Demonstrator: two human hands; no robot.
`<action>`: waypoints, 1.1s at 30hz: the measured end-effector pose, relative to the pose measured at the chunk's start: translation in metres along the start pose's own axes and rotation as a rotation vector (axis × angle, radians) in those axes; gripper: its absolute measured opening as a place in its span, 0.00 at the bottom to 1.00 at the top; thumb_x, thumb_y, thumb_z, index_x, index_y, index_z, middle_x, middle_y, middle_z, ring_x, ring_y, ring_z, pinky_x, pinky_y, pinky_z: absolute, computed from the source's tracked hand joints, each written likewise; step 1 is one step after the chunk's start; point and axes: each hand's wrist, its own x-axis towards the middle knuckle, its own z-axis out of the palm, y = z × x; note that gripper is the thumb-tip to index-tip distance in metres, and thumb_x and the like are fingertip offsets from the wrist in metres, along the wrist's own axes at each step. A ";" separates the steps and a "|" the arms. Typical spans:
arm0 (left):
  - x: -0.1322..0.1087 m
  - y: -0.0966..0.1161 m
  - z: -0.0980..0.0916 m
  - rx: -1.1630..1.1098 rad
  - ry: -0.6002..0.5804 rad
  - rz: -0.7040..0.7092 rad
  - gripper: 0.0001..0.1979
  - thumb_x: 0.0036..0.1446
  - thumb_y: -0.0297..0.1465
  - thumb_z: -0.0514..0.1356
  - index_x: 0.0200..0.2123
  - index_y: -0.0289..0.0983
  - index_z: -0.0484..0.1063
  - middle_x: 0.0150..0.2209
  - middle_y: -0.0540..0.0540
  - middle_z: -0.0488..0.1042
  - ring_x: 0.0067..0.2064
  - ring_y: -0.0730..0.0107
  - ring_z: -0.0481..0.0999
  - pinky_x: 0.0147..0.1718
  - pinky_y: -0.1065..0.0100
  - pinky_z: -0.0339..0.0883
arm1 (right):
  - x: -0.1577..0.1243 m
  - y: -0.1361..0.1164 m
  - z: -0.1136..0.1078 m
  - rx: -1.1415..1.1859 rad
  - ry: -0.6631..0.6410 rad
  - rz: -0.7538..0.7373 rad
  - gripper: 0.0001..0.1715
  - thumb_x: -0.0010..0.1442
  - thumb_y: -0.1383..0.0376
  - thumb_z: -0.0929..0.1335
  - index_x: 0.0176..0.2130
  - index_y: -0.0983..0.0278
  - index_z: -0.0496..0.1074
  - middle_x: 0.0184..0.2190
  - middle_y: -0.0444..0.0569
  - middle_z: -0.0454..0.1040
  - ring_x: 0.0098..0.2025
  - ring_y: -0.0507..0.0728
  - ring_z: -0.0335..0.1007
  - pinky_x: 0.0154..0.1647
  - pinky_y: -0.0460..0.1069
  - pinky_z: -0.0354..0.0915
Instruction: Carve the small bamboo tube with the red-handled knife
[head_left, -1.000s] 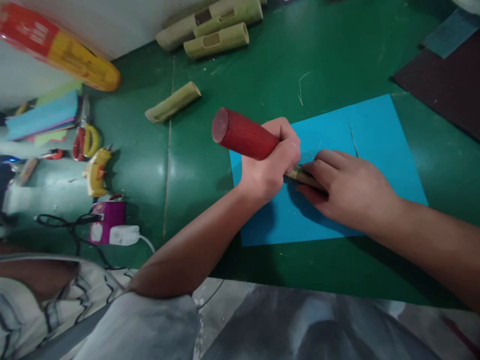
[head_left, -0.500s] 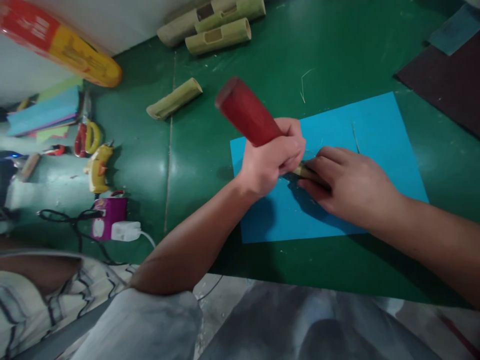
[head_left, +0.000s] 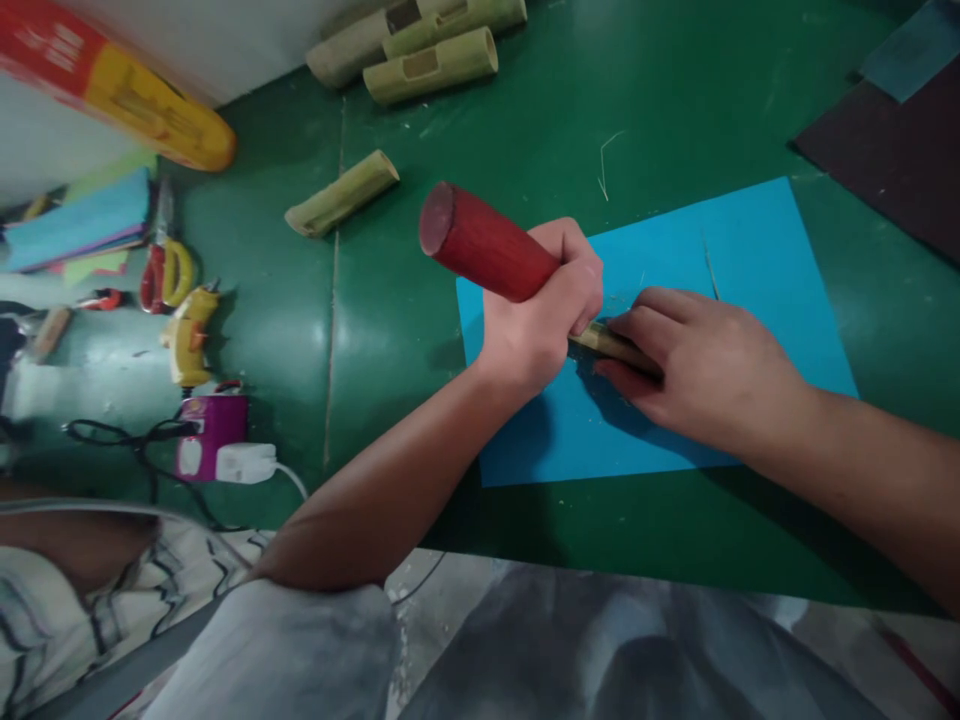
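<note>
Since half a second ago, the red handle (head_left: 495, 248) has tipped lower to the left, and my left hand (head_left: 534, 322) has turned with it, while my right hand (head_left: 701, 350) has stayed in almost the same spot. My left fist is wrapped tight around the handle. My right fingers pinch the bamboo piece (head_left: 609, 343), which is between my two hands, over the blue sheet (head_left: 772, 250). I can't see the tool's far end, because my left hand hides it. To do this well, I think I should hold the bamboo firmly, tip the handle in small, slow turns, and keep my right fingertips back from that hidden end. A thin sliver (head_left: 710, 265) lies on the sheet near my right hand and might get under it. Off to the left, the short bamboo tube (head_left: 342, 193), scissors (head_left: 166, 262), yellow tool (head_left: 189, 335) and purple box (head_left: 214, 437) are well apart from my hands, so I don't think they block me.
</note>
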 end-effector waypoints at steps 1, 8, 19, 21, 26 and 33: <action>0.000 0.001 0.000 0.032 -0.024 -0.047 0.24 0.71 0.42 0.67 0.23 0.44 0.65 0.20 0.51 0.64 0.22 0.70 0.59 0.24 0.60 0.53 | 0.000 0.000 0.000 -0.007 0.003 -0.009 0.11 0.74 0.61 0.69 0.43 0.62 0.82 0.40 0.56 0.81 0.39 0.63 0.74 0.34 0.56 0.53; 0.002 0.001 -0.003 -0.005 -0.062 -0.031 0.24 0.68 0.44 0.69 0.23 0.43 0.66 0.19 0.52 0.63 0.21 0.71 0.60 0.22 0.61 0.51 | -0.001 0.003 0.004 0.034 0.048 -0.039 0.11 0.74 0.61 0.69 0.41 0.61 0.80 0.39 0.55 0.81 0.38 0.62 0.73 0.35 0.56 0.52; -0.001 0.019 0.003 -0.033 0.001 -0.027 0.28 0.71 0.42 0.68 0.22 0.42 0.59 0.17 0.54 0.54 0.19 0.73 0.54 0.22 0.64 0.49 | 0.002 0.004 0.000 0.046 -0.012 -0.006 0.10 0.74 0.60 0.69 0.42 0.62 0.80 0.40 0.55 0.80 0.38 0.62 0.74 0.37 0.56 0.55; 0.000 0.014 0.005 -0.017 0.002 -0.026 0.26 0.71 0.41 0.66 0.22 0.42 0.62 0.19 0.53 0.58 0.20 0.72 0.57 0.23 0.63 0.51 | 0.002 0.003 -0.001 0.035 -0.016 -0.004 0.10 0.74 0.60 0.70 0.42 0.62 0.80 0.40 0.55 0.80 0.38 0.62 0.73 0.36 0.55 0.55; 0.001 0.002 0.002 -0.002 -0.010 0.012 0.24 0.72 0.40 0.64 0.22 0.43 0.65 0.20 0.52 0.64 0.22 0.71 0.60 0.23 0.60 0.53 | 0.002 0.002 -0.001 -0.001 -0.033 -0.026 0.11 0.74 0.60 0.70 0.43 0.63 0.81 0.40 0.56 0.81 0.40 0.63 0.75 0.37 0.55 0.55; 0.006 -0.001 0.002 0.001 -0.066 0.020 0.28 0.69 0.45 0.71 0.22 0.43 0.64 0.17 0.54 0.61 0.19 0.73 0.58 0.20 0.63 0.51 | 0.000 0.005 0.001 0.003 0.021 -0.042 0.12 0.75 0.60 0.69 0.42 0.61 0.81 0.40 0.55 0.82 0.40 0.62 0.75 0.36 0.55 0.56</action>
